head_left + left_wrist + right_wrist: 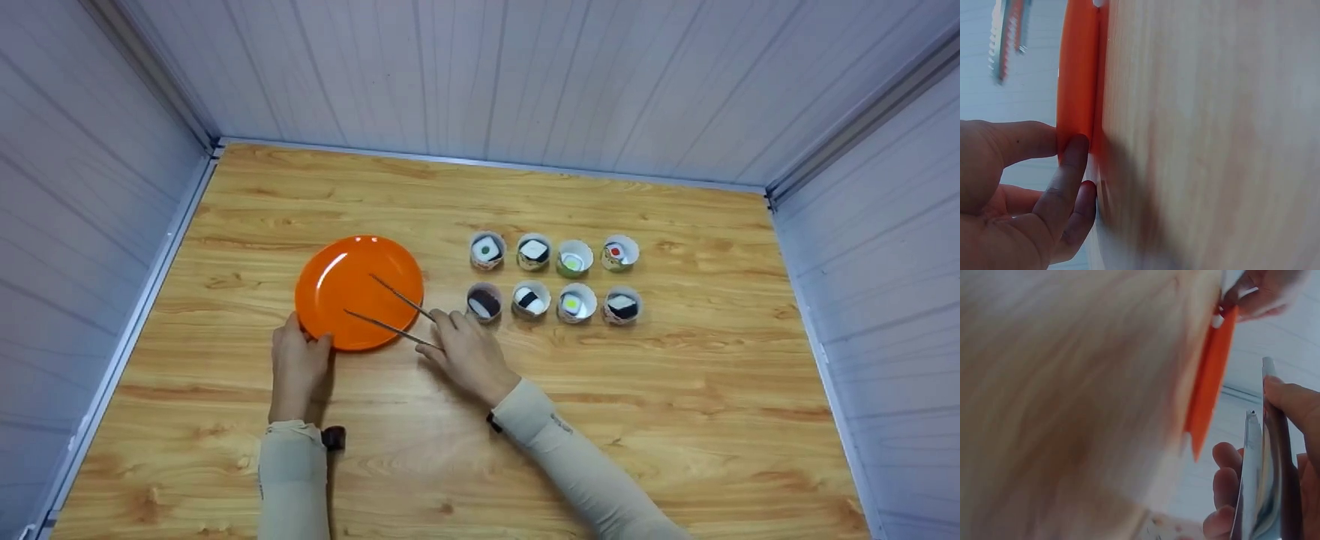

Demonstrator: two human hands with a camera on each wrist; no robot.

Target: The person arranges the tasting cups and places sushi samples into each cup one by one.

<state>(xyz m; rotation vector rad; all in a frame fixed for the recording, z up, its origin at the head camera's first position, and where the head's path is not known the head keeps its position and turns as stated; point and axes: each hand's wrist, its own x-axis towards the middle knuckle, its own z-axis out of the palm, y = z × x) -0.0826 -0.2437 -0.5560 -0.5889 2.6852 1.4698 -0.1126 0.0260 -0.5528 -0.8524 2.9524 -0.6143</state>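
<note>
My left hand [298, 367] grips the near-left rim of a round orange plate [360, 292]. In the left wrist view its thumb and fingers [1076, 152] pinch the plate's edge, close to the wooden surface. With my right hand [472, 356] I hold metal tongs [390, 328], their two arms spread apart over the plate. The right wrist view shows the shiny tongs [1275, 484] between thumb and fingers. Serrated tips [999, 62] appear at the top of the left wrist view. Nothing shows between the tips.
To the right of the plate stand several small paper cups [621, 259] in two rows. Sushi-like pieces [534, 250] in white and black, some with a coloured centre, sit inside them. White panel walls [480, 82] border the wood-grain table [675, 435] behind and at both sides.
</note>
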